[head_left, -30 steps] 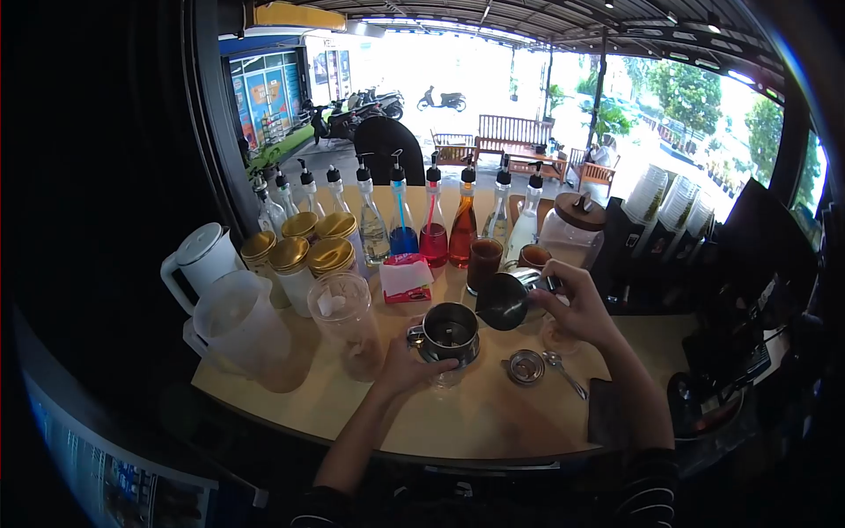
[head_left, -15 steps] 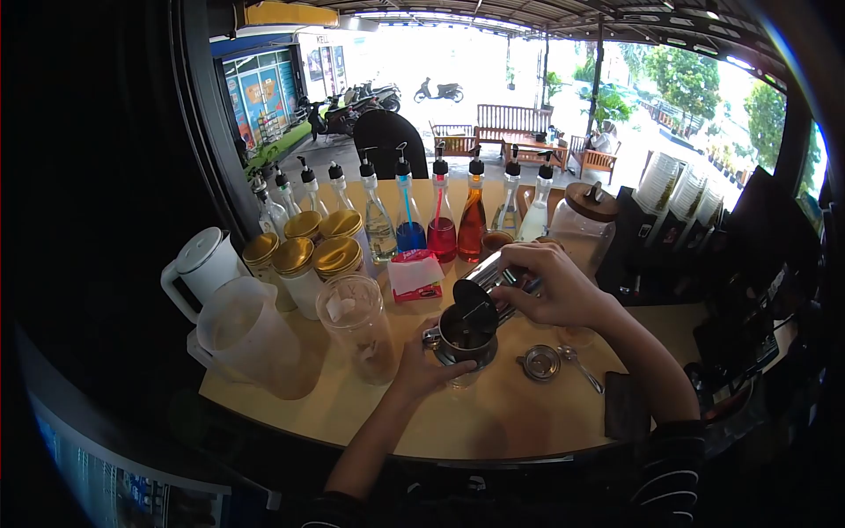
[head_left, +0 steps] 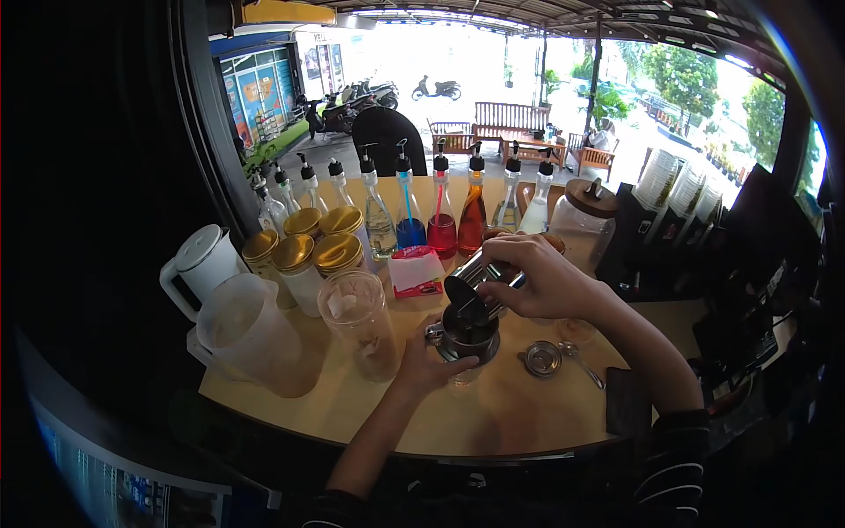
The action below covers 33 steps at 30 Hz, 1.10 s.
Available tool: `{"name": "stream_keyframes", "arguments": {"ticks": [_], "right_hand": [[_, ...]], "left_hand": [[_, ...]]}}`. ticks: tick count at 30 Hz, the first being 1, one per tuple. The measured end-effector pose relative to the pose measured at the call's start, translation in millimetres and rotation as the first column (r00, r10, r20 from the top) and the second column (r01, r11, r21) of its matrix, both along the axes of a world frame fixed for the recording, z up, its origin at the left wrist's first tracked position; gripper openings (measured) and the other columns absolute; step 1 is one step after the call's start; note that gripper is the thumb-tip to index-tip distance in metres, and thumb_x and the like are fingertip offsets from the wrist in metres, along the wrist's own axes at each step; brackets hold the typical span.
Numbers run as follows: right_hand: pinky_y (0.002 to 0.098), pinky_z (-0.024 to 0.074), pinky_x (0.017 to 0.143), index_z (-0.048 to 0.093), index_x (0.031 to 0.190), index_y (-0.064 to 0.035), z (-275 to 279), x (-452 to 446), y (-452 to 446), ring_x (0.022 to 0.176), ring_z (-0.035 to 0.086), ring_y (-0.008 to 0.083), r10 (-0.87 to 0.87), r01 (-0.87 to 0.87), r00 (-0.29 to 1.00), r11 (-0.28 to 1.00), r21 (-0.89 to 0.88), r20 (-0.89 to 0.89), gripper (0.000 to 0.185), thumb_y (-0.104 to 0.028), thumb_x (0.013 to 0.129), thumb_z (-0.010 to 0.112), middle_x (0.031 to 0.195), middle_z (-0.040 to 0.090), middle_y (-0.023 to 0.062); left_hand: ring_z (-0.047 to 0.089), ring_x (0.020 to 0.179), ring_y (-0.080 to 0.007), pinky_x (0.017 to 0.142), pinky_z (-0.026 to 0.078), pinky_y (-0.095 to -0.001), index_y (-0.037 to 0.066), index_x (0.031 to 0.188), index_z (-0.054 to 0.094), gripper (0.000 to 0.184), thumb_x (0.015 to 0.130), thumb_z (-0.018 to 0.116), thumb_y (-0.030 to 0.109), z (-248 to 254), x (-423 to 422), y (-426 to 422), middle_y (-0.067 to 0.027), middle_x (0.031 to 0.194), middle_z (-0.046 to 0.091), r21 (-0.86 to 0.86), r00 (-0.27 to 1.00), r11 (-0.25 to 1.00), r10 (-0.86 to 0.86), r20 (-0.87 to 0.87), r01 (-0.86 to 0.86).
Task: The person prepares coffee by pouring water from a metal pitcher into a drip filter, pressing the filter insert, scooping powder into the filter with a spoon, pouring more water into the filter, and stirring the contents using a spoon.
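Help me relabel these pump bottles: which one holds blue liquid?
The blue-filled bottle immediately left of the red-filled bottle, just behind the red-and-white packet. Its blue liquid sets it apart; no other bottle shows that colour.

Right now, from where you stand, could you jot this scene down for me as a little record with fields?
Left hand: holding a handled silver metal cup at its wide base
Right hand: gripping a shiny silver metal pitcher
Pitcher: tilted, mouth down over the cup; any stream is too dark to tell
Right of cup: slim silver metal spoon
Behind cup: red-and-white packet
Back left: five jars with round gold lids
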State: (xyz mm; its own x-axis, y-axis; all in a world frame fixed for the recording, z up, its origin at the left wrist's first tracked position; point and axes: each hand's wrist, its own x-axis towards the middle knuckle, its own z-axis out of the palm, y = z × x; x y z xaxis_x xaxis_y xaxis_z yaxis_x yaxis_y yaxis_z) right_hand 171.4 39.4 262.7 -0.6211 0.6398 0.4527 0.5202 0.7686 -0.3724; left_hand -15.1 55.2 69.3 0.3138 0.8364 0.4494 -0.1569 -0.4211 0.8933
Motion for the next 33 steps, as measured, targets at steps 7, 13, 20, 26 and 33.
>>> {"name": "stream_keyframes", "arguments": {"ticks": [7, 13, 20, 26, 33], "right_hand": [[0.0391, 0.0448, 0.063, 0.052, 0.082, 0.0010, -4, 3, 7, 0.064, 0.057, 0.0294, -0.025, 0.023, 0.999, 0.998, -0.058, -0.042, 0.020, -0.011, 0.077, 0.067, 0.068, 0.054, 0.0134], [0.0392, 0.0424, 0.067, 0.054, 0.085, -0.0001, -7, 10, 10, 0.065, 0.055, 0.0286, -0.061, 0.060, 0.998, 0.998, -0.022, -0.035, 0.020, -0.014, 0.079, 0.066, 0.067, 0.054, 0.0126], [0.0379, 0.0420, 0.064, 0.053, 0.084, -0.0007, -4, 19, 7, 0.063, 0.054, 0.0268, -0.081, 0.082, 0.995, 0.996, 0.017, -0.057, 0.019, -0.014, 0.079, 0.066, 0.066, 0.052, 0.0110], [0.0274, 0.0537, 0.066, 0.059, 0.098, 0.0029, 6, 25, -5, 0.070, 0.064, 0.0158, -0.143, 0.144, 0.989, 0.989, -0.041, 0.036, 0.021, -0.007, 0.081, 0.067, 0.077, 0.060, 0.0092], [0.0245, 0.0434, 0.060, 0.055, 0.086, -0.0011, -11, 53, -3, 0.066, 0.052, 0.0067, -0.177, 0.125, 0.947, 0.972, -0.201, -0.267, 0.016, -0.010, 0.083, 0.068, 0.072, 0.055, 0.0012]], "left_hand": [[0.060, 0.104, -0.0184, 0.094, 0.046, -0.0333, 0.001, 0.122, 0.052, 0.074, 0.060, 0.088, 0.021, 0, -1, -1, -0.0101, 0.110, 0.063, 0.012, 1.000, 1.000, 0.018, -0.024, -0.017], [0.060, 0.105, -0.0176, 0.094, 0.045, -0.0331, 0.001, 0.122, 0.052, 0.075, 0.059, 0.088, 0.021, 1, 0, -1, -0.0097, 0.110, 0.064, 0.005, 1.000, 1.000, 0.003, 0.015, -0.003], [0.060, 0.106, -0.0174, 0.095, 0.045, -0.0337, 0.002, 0.122, 0.052, 0.076, 0.059, 0.089, 0.021, 5, -1, -3, -0.0089, 0.110, 0.064, 0.002, 0.999, 1.000, 0.026, -0.048, -0.025], [0.059, 0.108, -0.0177, 0.095, 0.045, -0.0343, 0.003, 0.123, 0.051, 0.077, 0.058, 0.089, 0.021, 3, 0, -3, -0.0087, 0.112, 0.063, -0.024, 0.999, 1.000, 0.017, -0.031, -0.018], [0.058, 0.109, -0.0182, 0.097, 0.044, -0.0344, 0.002, 0.125, 0.049, 0.080, 0.057, 0.089, 0.020, 5, -4, -5, -0.0091, 0.115, 0.062, -0.020, 0.994, 0.998, 0.062, -0.092, -0.064]]}}
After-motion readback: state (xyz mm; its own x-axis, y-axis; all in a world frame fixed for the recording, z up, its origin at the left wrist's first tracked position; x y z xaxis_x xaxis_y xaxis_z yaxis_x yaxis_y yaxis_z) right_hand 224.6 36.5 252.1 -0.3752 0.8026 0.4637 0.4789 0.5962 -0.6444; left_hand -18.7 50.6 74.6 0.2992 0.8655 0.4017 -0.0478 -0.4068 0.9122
